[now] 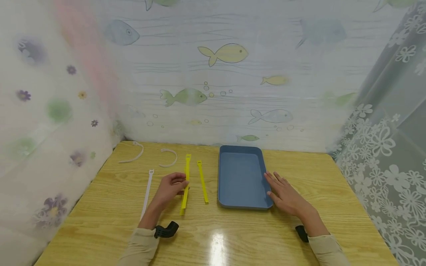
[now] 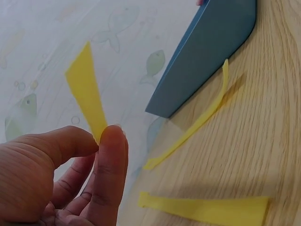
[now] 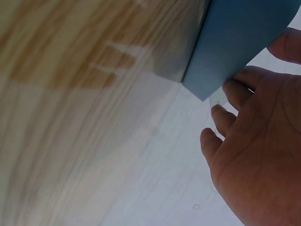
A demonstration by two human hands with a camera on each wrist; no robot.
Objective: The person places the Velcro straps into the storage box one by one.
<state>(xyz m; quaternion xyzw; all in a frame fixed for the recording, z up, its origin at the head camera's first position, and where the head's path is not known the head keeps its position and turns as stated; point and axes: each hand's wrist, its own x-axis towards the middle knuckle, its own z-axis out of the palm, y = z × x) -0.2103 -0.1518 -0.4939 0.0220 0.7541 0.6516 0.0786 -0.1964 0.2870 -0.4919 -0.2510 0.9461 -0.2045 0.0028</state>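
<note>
My left hand (image 1: 171,190) pinches a yellow hook-and-loop cable tie (image 2: 87,89) between thumb and fingertips, raised above the table. Beneath it lies a second yellow tie (image 2: 211,208), partly hidden by the held one in the head view. Another yellow tie (image 1: 203,183) lies between that hand and the blue tray (image 1: 244,202); one of its ends lifts off the wood in the left wrist view. My right hand (image 1: 287,195), fingers extended, touches the tray's right rim with its fingertips. In the right wrist view that hand (image 3: 263,136) stands beside the tray's wall.
Two curled white ties, one at the back left (image 1: 138,155) and one nearer the middle (image 1: 173,159), lie on the wooden table (image 1: 186,244). A straight white tie (image 1: 147,190) lies left of my left hand. A fish-patterned curtain (image 1: 233,92) hangs behind the table.
</note>
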